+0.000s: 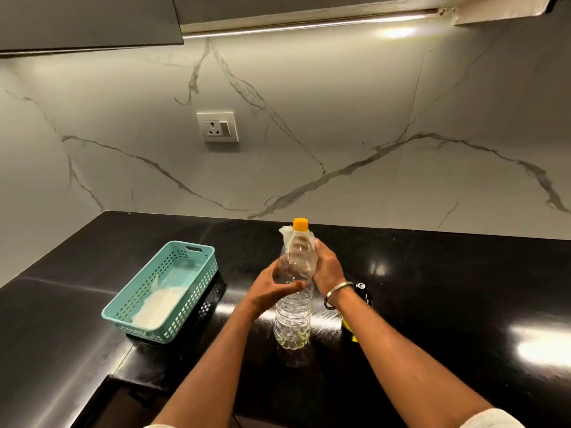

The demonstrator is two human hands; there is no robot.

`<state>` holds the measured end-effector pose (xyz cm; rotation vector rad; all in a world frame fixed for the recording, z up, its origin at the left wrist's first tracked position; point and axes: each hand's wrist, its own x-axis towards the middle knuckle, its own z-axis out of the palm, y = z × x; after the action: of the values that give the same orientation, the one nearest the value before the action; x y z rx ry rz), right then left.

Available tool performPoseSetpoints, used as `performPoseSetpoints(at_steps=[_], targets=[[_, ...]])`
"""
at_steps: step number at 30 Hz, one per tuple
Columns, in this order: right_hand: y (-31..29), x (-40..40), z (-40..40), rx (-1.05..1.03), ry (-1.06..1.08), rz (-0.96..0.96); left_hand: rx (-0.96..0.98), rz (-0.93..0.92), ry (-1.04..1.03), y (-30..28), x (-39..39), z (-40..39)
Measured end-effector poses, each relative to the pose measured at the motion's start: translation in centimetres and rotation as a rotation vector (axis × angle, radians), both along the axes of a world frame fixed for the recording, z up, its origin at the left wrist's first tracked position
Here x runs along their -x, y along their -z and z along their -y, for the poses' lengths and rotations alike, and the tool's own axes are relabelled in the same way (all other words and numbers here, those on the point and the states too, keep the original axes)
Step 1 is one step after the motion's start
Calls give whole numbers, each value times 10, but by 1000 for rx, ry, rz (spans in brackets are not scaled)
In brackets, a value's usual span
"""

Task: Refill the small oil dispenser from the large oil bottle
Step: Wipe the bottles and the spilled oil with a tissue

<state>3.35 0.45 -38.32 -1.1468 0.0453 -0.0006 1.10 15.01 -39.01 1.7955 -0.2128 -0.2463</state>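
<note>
While upright on the black counter (432, 273), large oil bottle (293, 307) nearly drained: clear plastic, orange cap (300, 224) screwed on, only a shallow pool of pale yellow oil at its base. Gripped mid-body by the left hand (272, 288), thumb curled across the front. Wrapped at the shoulder by the right hand (326, 267), pressing a white tissue (304, 257) against the neck just below the cap; metal bangle (336, 293) on that wrist. Just behind the right forearm, mostly hidden, small oil dispenser (361, 293) with a dark top and yellow oil lower down; fill level impossible to judge. Off to the left, 1 teal perforated basket (197, 273) holding loose white tissue paper (157, 307). On the marble backsplash (340, 118), 1 socket plate (217, 126).
</note>
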Motion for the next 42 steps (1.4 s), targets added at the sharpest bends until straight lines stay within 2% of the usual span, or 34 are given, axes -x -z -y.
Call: performPoseSetpoints(at_steps=[4,7,10,16,18,20,22,28,32,36,42], targets=[[-6,-5,-2,83,89,47,118,-11,-39,-1,-6,-3],[-6,-6,-3,95,117,72,97,59,-62,0,-7,4],[-5,-7,-4,101,141,77,12,103,-146,2,-11,11],[-8,-7,-7,46,161,45,-266,137,-168,-2,-17,29],[-9,-7,-8,31,156,41,-294,152,-238,0,-20,29],[-9,-6,-7,27,154,35,-256,168,-236,2,-25,24],[-7,-6,-3,15,140,16,-185,162,-130,0,-29,17],[-12,-7,3,-42,10,-90,-52,71,6,-23,-37,6],[-19,-2,5,-107,-143,-179,64,9,45,-32,-43,1],[-22,0,0,-71,-171,-180,147,4,41,-31,-46,-3],[-24,-3,4,-81,-271,-188,138,2,21,-37,-44,-3]])
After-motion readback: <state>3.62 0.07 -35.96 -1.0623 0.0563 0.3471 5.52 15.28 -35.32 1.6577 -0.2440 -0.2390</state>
